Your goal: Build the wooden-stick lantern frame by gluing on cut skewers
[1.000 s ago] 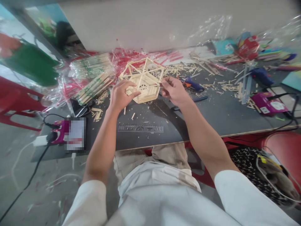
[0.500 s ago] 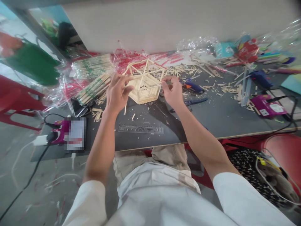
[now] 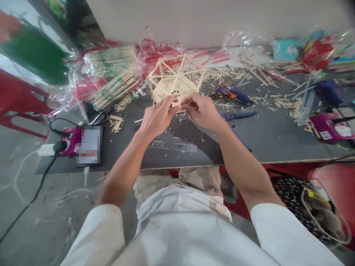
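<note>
A frame model of pale wooden sticks (image 3: 177,79), with a many-sided base and triangular braces, stands on the dark table. Right in front of its near side, my left hand (image 3: 159,115) and my right hand (image 3: 202,110) meet with fingertips almost touching. Both hands are closed in a pinch. Anything between the fingertips is too small or hidden to make out. The end of a thin wooden stick (image 3: 138,120) pokes out left of my left hand; whether the hand holds it cannot be told. The model's lower front edge is partly covered by my fingers.
A clear ruler (image 3: 173,145) lies near the table edge. To the right are a blue glue gun (image 3: 240,95) and a blue-handled tool (image 3: 240,115). Bundled sticks (image 3: 115,90) in plastic lie left, above a phone (image 3: 89,146) and purple power strip. Stick scraps are scattered behind.
My hands have come together from either side of the model to its front, fingers closing into pinches. The camera view has shifted, so the table appears slightly higher.
</note>
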